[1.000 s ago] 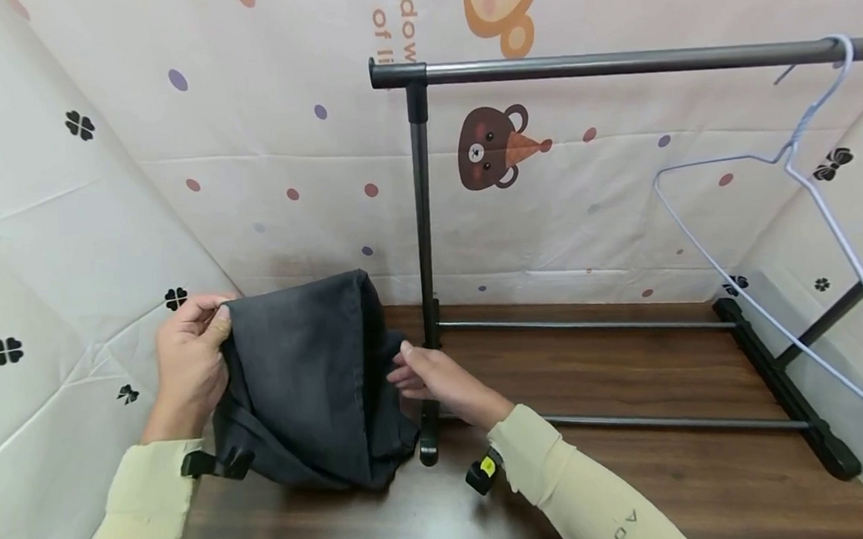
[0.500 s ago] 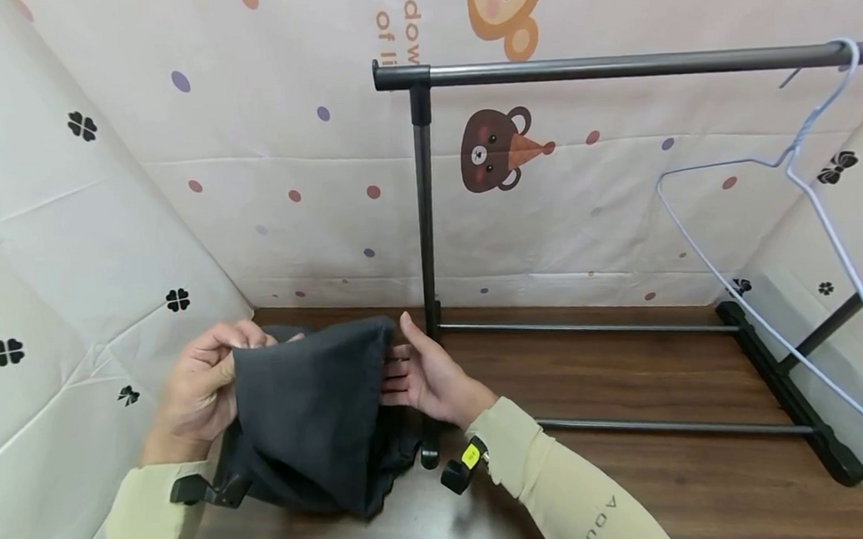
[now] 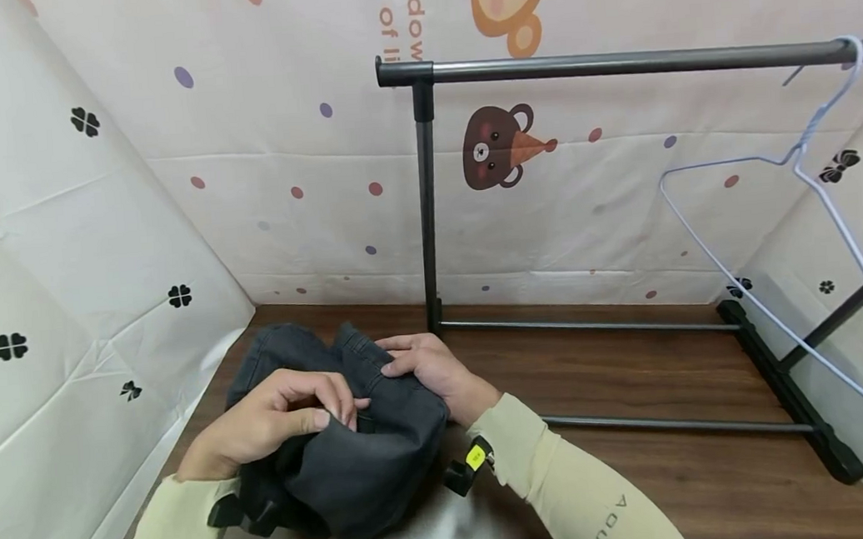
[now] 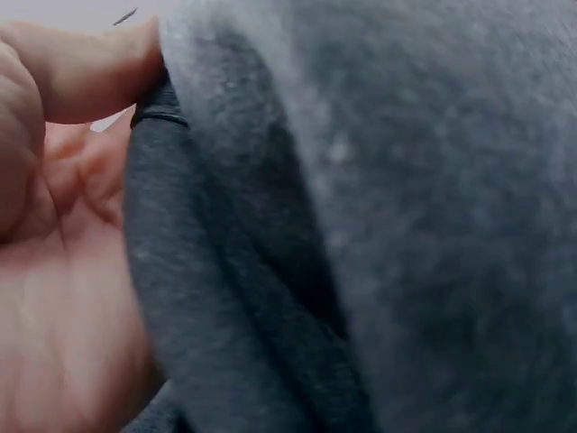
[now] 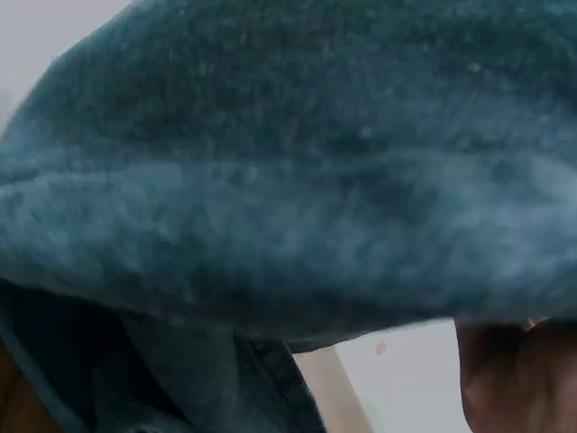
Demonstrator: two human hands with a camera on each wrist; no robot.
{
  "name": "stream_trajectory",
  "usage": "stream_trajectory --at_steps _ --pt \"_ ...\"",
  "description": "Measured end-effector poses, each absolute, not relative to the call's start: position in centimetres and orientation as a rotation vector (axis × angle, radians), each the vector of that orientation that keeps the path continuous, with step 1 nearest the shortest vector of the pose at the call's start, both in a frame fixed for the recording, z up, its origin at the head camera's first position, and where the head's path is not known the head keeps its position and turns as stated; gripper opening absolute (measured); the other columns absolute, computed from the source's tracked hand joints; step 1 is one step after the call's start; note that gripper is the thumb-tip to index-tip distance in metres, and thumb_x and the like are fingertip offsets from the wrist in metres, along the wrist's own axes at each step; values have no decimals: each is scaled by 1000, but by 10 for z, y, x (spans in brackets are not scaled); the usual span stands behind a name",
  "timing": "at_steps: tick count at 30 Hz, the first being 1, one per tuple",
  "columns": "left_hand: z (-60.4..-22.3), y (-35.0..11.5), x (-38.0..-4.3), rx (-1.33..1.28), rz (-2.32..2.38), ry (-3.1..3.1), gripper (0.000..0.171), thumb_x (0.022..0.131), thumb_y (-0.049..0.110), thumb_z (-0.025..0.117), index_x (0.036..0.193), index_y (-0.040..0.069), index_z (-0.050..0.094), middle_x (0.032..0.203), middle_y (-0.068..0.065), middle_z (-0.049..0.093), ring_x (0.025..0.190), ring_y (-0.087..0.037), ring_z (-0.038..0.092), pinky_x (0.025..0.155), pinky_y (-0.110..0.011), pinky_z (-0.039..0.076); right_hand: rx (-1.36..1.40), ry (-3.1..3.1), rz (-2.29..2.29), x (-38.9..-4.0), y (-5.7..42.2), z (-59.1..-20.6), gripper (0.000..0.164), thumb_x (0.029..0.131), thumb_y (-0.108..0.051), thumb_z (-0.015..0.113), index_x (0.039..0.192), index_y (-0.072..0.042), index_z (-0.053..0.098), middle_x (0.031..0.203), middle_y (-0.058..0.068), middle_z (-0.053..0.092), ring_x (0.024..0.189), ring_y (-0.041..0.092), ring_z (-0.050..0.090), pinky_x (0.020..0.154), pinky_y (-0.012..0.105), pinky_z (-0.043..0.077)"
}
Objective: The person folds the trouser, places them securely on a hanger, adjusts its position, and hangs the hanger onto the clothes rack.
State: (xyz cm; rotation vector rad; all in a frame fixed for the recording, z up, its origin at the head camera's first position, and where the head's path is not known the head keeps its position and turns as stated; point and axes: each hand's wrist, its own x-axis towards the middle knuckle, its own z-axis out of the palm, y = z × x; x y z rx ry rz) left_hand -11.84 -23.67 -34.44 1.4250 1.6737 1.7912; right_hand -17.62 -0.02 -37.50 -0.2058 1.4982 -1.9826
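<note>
on the bench (image 3: 640,464), left of rack (image 3: 428,220): dark jeans (image 3: 362,458) bunched between both hands. left hand (image 3: 276,418) pinching top fold, right hand (image 3: 431,370) gripping waistband; keeps bundle compact.

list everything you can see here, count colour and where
garment: one, dark grey, bunched on the table's near left, under both hands
clothes rack: one, dark grey metal, standing on the table
hanger: one, pale blue wire, hooked on the rack's bar at right
table: one, dark brown wood
backdrop sheets: cream, printed with dots, bears and clovers, behind and at the sides
left hand: one, gripping the garment
right hand: one, fingers curled over the garment's upper edge
</note>
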Motion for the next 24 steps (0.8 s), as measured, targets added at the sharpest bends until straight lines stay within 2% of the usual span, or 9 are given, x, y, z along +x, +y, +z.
stream_trajectory --at_steps 3,7,10,13,17,20,24 --pt "-340 -234 -112 1293 1725 1849 23 95 -18 54 102 -1 69 107 -22 68 111 -25 69 115 -33 49 -242 1522 -2038 -177 6 -368 52 92 9 59 144 7 54 146 27 60 118 22 71 92 27 60" --pt "-337 -233 -107 1143 1619 2101 20 97 -9 62 111 1 71 122 -25 68 126 -18 65 110 -24 49 -313 1554 -2123 -178 20 -357 48 93 11 58 141 11 54 140 26 64 106 13 73 88 24 60" --pt "-338 -230 -105 1046 1498 2310 20 99 0 65 118 4 71 131 -20 67 133 -13 60 109 -18 47 -357 1584 -2165 -179 29 -350 44 94 10 59 138 10 56 134 21 70 104 12 74 88 24 61" --pt "-342 -226 -106 976 1362 2413 23 101 9 67 123 9 71 133 -13 68 132 -8 58 109 -17 44 -408 1600 -2164 -179 36 -345 43 94 11 59 136 9 58 129 16 74 105 12 75 89 26 61" --pt "-343 -223 -112 915 1341 2485 24 100 14 70 123 9 71 130 -11 69 124 -9 61 107 -22 49 -470 1598 -2137 -178 44 -342 40 94 13 57 133 8 60 120 7 78 105 12 75 90 27 62" --pt "-335 -222 -121 778 1409 2638 27 99 15 72 125 8 68 127 -13 69 120 -20 66 101 -26 55 -504 1576 -2141 -177 49 -339 36 94 14 55 130 9 61 109 -1 80 102 11 76 89 27 62" --pt "-319 -225 -137 662 1421 2803 42 102 11 68 141 4 57 139 -19 62 126 -36 64 105 -45 56 -589 1595 -2114 -176 54 -337 33 94 16 53 126 11 61 100 -7 80 98 9 76 86 26 62"
